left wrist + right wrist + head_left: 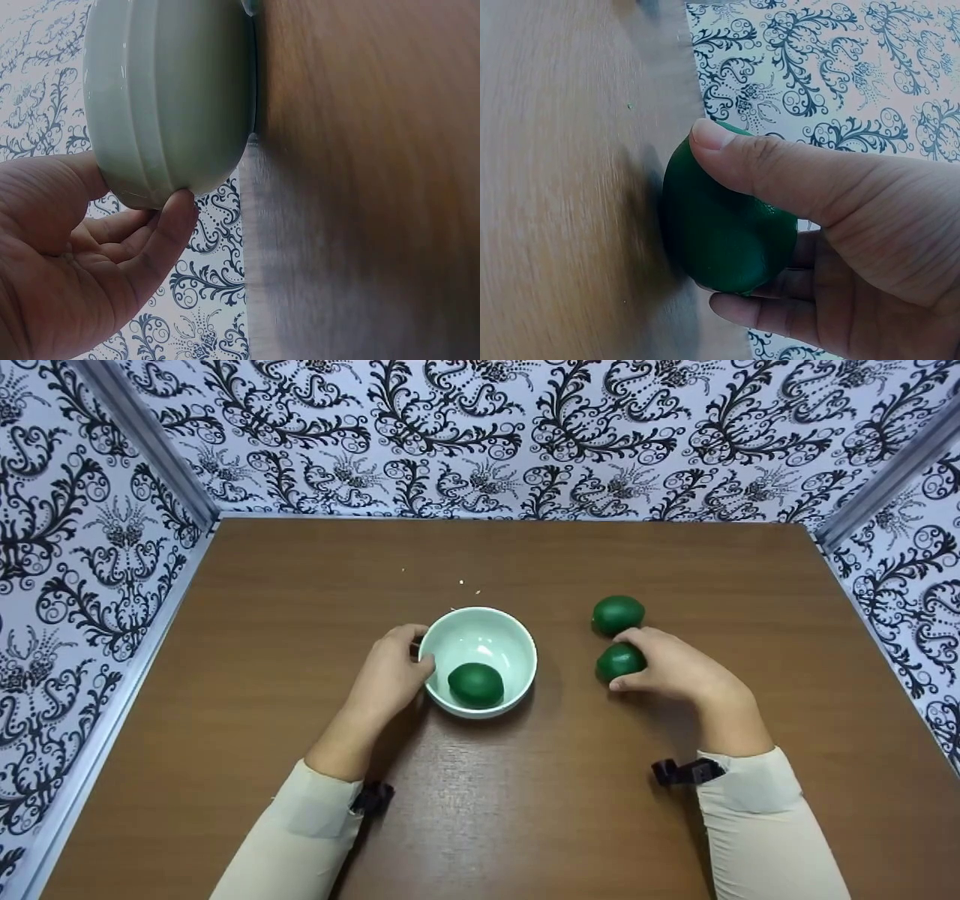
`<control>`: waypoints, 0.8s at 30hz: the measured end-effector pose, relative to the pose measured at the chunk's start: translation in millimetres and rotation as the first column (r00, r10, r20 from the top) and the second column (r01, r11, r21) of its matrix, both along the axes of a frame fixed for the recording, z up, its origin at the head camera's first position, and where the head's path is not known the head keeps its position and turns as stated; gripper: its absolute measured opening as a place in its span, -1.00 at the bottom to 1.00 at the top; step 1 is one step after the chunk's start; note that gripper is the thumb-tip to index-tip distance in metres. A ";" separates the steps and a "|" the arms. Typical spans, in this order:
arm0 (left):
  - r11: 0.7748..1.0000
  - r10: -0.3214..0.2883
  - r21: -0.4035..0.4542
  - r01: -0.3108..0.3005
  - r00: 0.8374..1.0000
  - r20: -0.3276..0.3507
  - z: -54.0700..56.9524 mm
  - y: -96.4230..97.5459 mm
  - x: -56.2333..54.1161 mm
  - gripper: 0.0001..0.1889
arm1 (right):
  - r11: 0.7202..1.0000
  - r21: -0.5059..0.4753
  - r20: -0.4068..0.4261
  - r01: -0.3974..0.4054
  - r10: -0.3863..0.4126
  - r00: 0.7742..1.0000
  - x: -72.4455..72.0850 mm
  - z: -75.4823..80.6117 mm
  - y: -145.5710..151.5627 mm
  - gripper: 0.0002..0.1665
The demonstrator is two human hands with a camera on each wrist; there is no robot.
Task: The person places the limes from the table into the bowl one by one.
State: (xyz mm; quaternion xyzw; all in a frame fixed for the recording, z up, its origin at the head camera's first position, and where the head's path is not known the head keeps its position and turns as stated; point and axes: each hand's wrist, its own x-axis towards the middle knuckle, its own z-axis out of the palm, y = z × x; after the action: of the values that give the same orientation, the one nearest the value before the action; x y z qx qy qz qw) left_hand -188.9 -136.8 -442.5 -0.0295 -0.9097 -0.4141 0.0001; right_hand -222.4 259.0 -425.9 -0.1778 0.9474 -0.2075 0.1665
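Note:
A pale green bowl stands on the wooden table, with one dark green lime lying inside it. At its left side my left hand grips the rim, thumb over the edge and fingers along the outer wall. The ridged outside of the bowl fills the top of the left wrist view. Farther right, my right hand holds a second lime between thumb and fingers, close over the tabletop. The right wrist view shows the thumb across this lime. Just behind it lies a third lime.
The brown table is bordered at the back and sides by panels with a black scroll pattern. A few tiny white specks lie behind the bowl. Each sleeve carries a black wrist camera.

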 end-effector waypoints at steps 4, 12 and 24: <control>1.000 0.000 -0.001 0.000 1.000 -0.001 -0.5 0.0 0.2 -0.58 | 1.000 -0.003 -0.010 -0.001 0.001 1.000 0.3 0.6 -0.3 -0.26; 1.000 0.006 -0.006 -0.006 1.000 0.011 0.8 0.6 0.0 -0.57 | 1.000 -0.008 -0.026 -0.001 0.001 1.000 0.2 1.4 -0.8 -0.28; 1.000 0.008 0.000 -0.008 1.000 0.011 1.7 1.5 0.7 -0.58 | 1.000 -0.006 -0.014 0.019 -0.019 1.000 0.6 1.9 -1.0 -0.23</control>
State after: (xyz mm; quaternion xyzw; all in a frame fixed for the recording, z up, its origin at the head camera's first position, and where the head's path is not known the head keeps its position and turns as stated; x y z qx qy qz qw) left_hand -188.2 -135.3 -440.8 -0.0234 -0.9099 -0.4142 -0.0031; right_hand -221.8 258.0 -424.0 -0.1710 0.9496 -0.2105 0.1573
